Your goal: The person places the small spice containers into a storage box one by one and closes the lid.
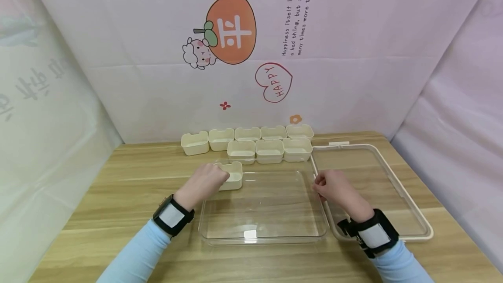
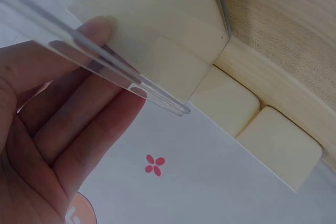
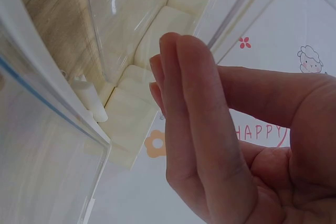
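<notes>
On a light wood-grain table, a person in light-blue sleeves holds a clear, shallow rectangular plastic box by its two sides. The box is at the centre, near the person. The left hand pinches its left wall, with the thumb on one side of the clear plastic and the fingers on the other. The right hand pinches the opposite wall between thumb and close-set, nearly straight fingers. Just beside the left hand is a small cream plastic bin with rounded corners, partly covered by that hand; whether it lies inside the box cannot be told. Behind the box, eight matching cream bins stand close together, five at the back and three in front. To the right, near the box, lies a clear rectangular panel with a white frame. Each wrist wears a black strap with a pale square patch. A pale fabric backdrop rises behind, printed with an orange fruit, a small white sheep and a red heart outline reading HAPPY.
</notes>
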Demonstrator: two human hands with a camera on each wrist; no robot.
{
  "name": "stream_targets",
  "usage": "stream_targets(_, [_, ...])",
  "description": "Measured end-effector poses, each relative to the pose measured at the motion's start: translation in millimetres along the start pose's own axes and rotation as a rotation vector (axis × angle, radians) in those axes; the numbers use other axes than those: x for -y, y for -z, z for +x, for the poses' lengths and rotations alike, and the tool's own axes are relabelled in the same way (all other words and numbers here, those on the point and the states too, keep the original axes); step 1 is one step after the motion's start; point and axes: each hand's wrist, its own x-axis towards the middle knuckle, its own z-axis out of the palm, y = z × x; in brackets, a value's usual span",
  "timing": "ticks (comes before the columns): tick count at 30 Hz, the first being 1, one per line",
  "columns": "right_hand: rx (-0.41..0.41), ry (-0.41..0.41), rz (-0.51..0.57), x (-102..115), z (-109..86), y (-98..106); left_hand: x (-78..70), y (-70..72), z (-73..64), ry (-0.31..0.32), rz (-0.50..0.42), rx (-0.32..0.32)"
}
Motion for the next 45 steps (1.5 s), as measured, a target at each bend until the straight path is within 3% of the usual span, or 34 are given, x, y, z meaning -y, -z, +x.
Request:
stream_targets(8, [-0.004, 0.003, 0.007, 0, -0.6, 0, 1.5, -0.9, 0.1, -0.006, 0.005, -0.031])
stream_targets(20, [0.006, 0.002, -0.011, 2, -1.7, 1, -0.3, -1.6, -2.7, 0.012, 0.028, -0.021])
stream_targets(29, [-0.003, 0.005, -0.004, 2, -1.0, 0, -0.9, 1.4, -2.7, 0.029, -0.036, 0.026])
stream_targets(35, [-0.004, 0.015, -0.026, 2, -0.7, 2, 2.1, 10.5, -0.5, 0.098, -0.157, 0.064])
stream_targets(41, [-0.004, 0.015, -0.030, 2, -1.9, 3, 7.3, 17.9, 9.0, 0.154, -0.243, 0.052])
stream_targets(45, [-0.002, 0.008, -0.025, 3, -3.2, 2, 9.6, 19.3, 14.9, 0.153, -0.270, 0.051])
